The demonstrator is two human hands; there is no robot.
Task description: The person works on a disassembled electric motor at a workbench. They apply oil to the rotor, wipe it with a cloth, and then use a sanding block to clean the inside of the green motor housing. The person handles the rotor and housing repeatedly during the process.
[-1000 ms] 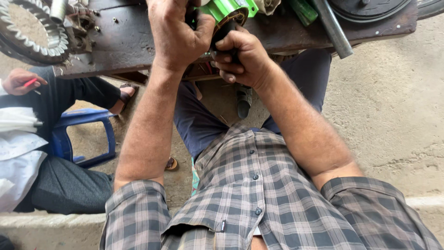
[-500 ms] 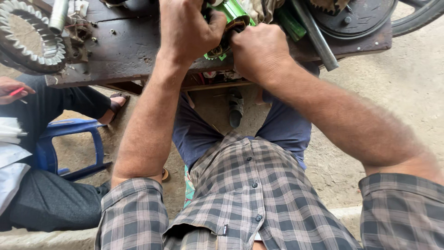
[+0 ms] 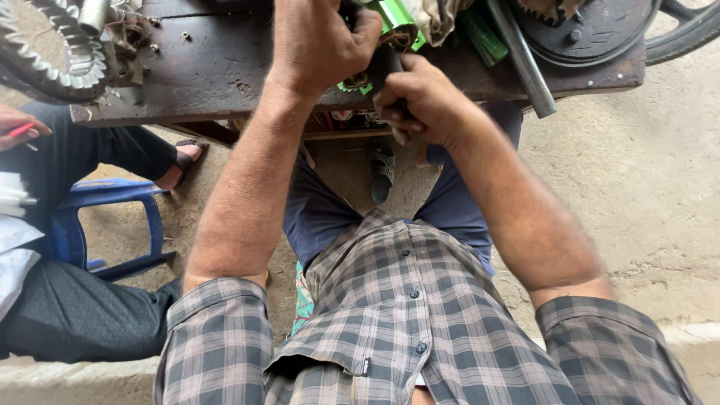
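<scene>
Head view, looking down past a plaid shirt to a dark, worn wooden worktop at 12 o'clock. Left hand lies over the green part at the worktop's near edge, fingers curled round it, thumb tip on its green face; grip closed on the part. Right hand just beside it at 4 o'clock, knuckles touching the worktop edge, fingers wrapped tight round a dark slim tool handle that points up toward the green part; tip of the tool hidden between the hands. The green part sits at the worktop's front edge, roughly centre, partly covered by the left hand. At 1 o'clock from the hands: a grey metal tube lying slantwise on the worktop, and past it a dark round metal disc. A rag lies just behind the green part. At 10 o'clock, on the far left end of the worktop, a toothed ring of grey metal. Left of the frame, another person sits on a blue plastic chair, one hand holding something red and thin. A sandal lies on the concrete floor under the worktop.
</scene>
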